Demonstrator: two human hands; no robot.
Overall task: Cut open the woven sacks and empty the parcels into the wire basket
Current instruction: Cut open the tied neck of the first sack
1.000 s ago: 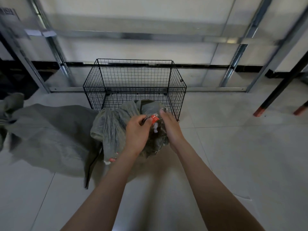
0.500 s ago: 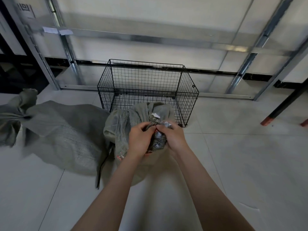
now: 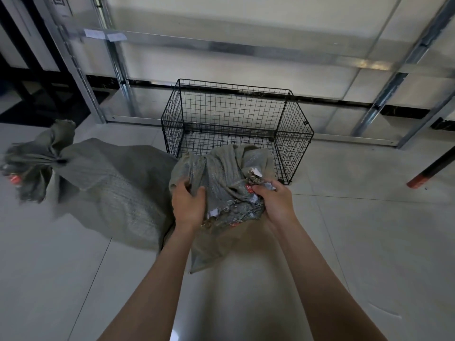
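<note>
Gripping a bunched grey woven sack [image 3: 221, 173], the left hand [image 3: 188, 207] curls its fingers round a fold, while the right hand [image 3: 277, 205] pinches the torn, labelled mouth. The sack stands on the floor [image 3: 369, 242] just before the wire basket [image 3: 295, 134], where no parcels show yet. A second sack [image 3: 110, 178] lies tied at the left, so most of the work seems ahead.

Pale tiled floor [image 3: 369, 242], metal shelving frame [image 3: 246, 49] along white wall [image 3: 246, 16], red-tipped black leg [image 3: 430, 168] at rt.
</note>
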